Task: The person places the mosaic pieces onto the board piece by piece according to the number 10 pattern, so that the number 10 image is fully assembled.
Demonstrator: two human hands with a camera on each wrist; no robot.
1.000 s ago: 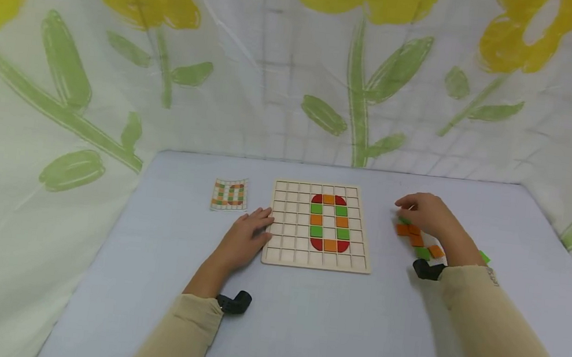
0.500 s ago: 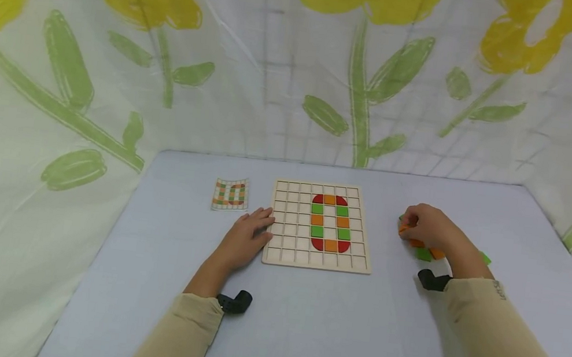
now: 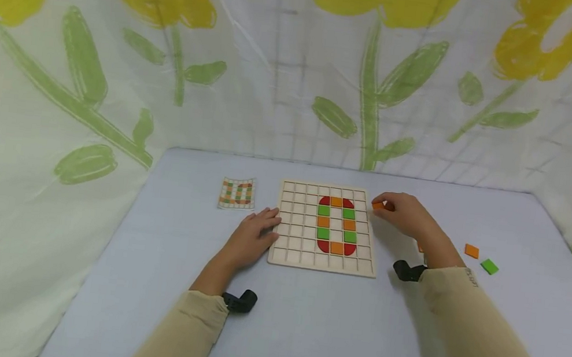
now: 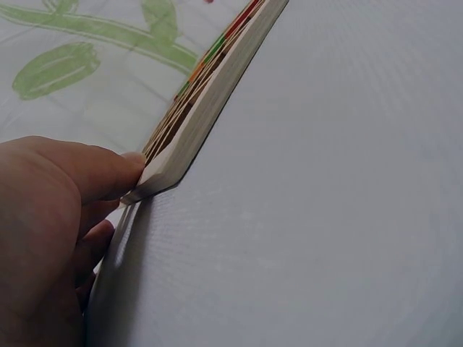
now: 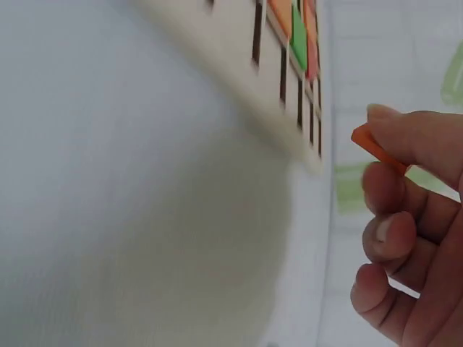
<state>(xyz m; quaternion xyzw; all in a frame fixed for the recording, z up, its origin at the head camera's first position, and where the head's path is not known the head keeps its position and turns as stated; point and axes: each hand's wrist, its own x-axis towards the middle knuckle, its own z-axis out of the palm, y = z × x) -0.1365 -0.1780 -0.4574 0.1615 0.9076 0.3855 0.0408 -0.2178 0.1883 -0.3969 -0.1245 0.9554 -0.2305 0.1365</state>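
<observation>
A square wooden grid board point(image 3: 296, 226) lies flat on the table. Red, orange and green tiles in its cells form an upright oval ring point(image 3: 323, 221). My left hand point(image 3: 245, 241) rests at the board's left edge with its fingers fairly straight; in the left wrist view the thumb point(image 4: 108, 170) touches the rim near a corner. Just off the board's upper right side, my right hand point(image 3: 405, 214) pinches an orange tile point(image 3: 378, 206) between thumb and fingertips. The right wrist view shows this orange tile point(image 5: 377, 150) held above the table, apart from the board.
A small card point(image 3: 237, 193) with a printed coloured grid lies left of the board. Right of my right wrist are a loose orange tile point(image 3: 471, 251) and a green tile point(image 3: 489, 266). Other loose tiles are mostly hidden under the right forearm. A flowered curtain hangs behind the table.
My right hand has picked up an orange tile from the loose pile and moved left with it to the board's right side. The left hand stays at the board's edge. The head view has shifted slightly.
</observation>
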